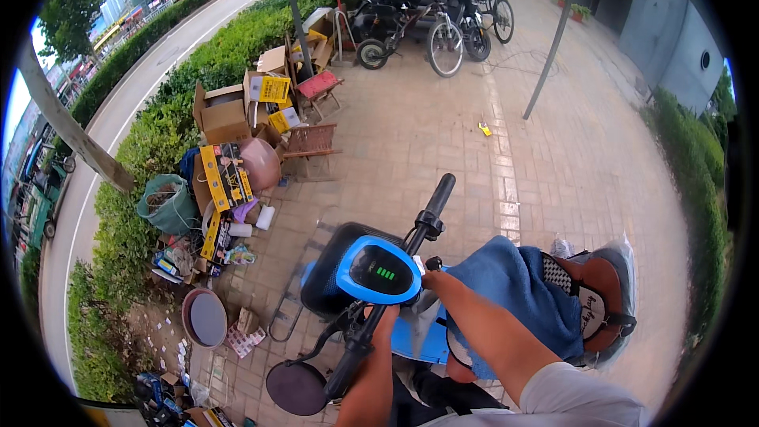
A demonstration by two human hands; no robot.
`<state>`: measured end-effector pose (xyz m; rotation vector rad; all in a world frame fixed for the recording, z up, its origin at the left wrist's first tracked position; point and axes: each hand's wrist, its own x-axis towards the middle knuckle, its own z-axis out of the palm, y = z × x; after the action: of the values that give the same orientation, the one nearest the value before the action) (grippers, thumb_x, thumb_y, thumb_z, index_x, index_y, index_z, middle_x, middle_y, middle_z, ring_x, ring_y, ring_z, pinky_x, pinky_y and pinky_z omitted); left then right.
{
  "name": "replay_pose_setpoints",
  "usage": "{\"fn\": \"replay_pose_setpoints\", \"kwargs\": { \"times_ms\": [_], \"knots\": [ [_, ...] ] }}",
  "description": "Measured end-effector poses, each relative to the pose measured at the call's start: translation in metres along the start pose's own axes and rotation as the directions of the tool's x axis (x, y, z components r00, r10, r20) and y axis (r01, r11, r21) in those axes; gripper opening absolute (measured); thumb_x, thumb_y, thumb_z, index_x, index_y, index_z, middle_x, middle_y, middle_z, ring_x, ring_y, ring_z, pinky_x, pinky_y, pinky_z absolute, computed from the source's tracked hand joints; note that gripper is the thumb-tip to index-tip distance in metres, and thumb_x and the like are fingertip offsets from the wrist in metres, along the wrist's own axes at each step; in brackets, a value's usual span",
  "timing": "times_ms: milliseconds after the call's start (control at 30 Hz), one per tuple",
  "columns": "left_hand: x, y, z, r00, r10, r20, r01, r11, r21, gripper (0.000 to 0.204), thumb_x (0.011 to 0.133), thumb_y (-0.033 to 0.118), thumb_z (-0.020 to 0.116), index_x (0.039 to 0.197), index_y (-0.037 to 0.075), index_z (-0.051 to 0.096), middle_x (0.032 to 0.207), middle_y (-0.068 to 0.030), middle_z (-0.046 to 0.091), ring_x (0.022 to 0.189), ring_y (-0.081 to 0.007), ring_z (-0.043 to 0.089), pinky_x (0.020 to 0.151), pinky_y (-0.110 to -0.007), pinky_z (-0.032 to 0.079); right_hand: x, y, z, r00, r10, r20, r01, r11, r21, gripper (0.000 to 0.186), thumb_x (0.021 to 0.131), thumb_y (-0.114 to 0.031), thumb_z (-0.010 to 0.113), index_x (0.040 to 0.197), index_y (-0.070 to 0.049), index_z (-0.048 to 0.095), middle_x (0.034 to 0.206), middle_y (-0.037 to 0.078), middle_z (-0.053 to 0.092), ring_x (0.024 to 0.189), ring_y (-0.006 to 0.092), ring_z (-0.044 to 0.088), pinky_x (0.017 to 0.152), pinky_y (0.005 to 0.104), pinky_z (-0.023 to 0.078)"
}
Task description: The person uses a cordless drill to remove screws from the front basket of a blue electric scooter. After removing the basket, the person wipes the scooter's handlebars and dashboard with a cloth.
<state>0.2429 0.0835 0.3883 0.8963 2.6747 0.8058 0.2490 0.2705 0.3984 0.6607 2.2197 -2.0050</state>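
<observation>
- The electric scooter (pixel 427 338) is standing on the paving, its blue body running below and right of the display console (pixel 354 285).
- A blue denim cloth (pixel 510 292) is draping over the brown padded seat (pixel 605 281), well right of the console.
- The black front basket (pixel 322 269) is sitting just left of the console.
- A round mirror (pixel 296 388) is jutting out below-left of the console.
- My right hand (pixel 432 278) is reaching to the console's right edge, my left hand (pixel 384 316) beneath its lower edge; the fingers are mostly hiding, so I cannot tell whether they are holding anything.
- Green bars (pixel 385 273) are glowing on the console; I'm judging this as working around the steering column, the next move probably calling for freeing both hands for the grips (pixel 437 199).
</observation>
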Motion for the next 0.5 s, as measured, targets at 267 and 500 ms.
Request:
{"fn": "replay_pose_setpoints", "kwargs": {
  "times_ms": [267,500],
  "knots": [
    [0.001,0.018,-0.006,0.993,-0.105,0.046,0.103,0.993,0.052,0.024,0.082,0.022,0.062,0.101,0.007,0.064,0.096,-0.0157,0.062,0.089,-0.0371,0.058,0.078,-0.049,0.045,0.015,-0.005,-0.001,0.999,-0.024,0.032,0.026,0.998,-0.054,0.010,0.070,-0.012,0.064,0.075,-0.005,0.059,0.070,0.004,0.061,0.065,0.0128,0.053,0.058,0.0317,0.043],
    [-0.014,0.030,-0.035,0.976,-0.188,-0.107,0.187,0.982,-0.023,0.018,0.081,0.024,0.064,0.084,0.007,0.067,0.069,-0.0147,0.064,0.061,-0.0345,0.062,0.058,-0.044,0.049,0.014,-0.004,-0.020,0.998,-0.028,0.060,0.035,0.994,-0.105,0.010,0.071,-0.013,0.064,0.076,-0.005,0.059,0.069,0.004,0.061,0.064,0.0131,0.053,0.057,0.0315,0.043]
  ]
}}
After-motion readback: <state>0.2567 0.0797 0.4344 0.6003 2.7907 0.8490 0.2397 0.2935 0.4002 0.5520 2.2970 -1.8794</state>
